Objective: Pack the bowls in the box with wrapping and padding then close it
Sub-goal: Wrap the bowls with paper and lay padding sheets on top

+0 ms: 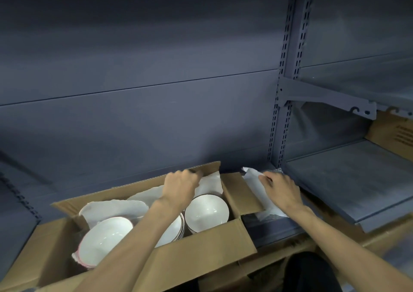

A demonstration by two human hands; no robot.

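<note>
An open cardboard box [196,253] sits on a grey shelf with its flaps spread out. Inside are white bowls: one at the left [105,240], one at the right [206,211], and a middle one [172,229] mostly hidden by my left forearm. White wrapping paper [111,209] lines the back of the box. My left hand [181,186] reaches over the bowls and grips the paper at the box's far flap. My right hand [281,191] rests on a separate sheet of white paper [254,184] lying to the right of the box.
Grey metal shelving surrounds the box, with a slotted upright [281,113] and a bracket at the right. A bare grey shelf [357,180] lies to the right. Another cardboard box [395,130] stands at the far right. Cardboard boxes show below the shelf.
</note>
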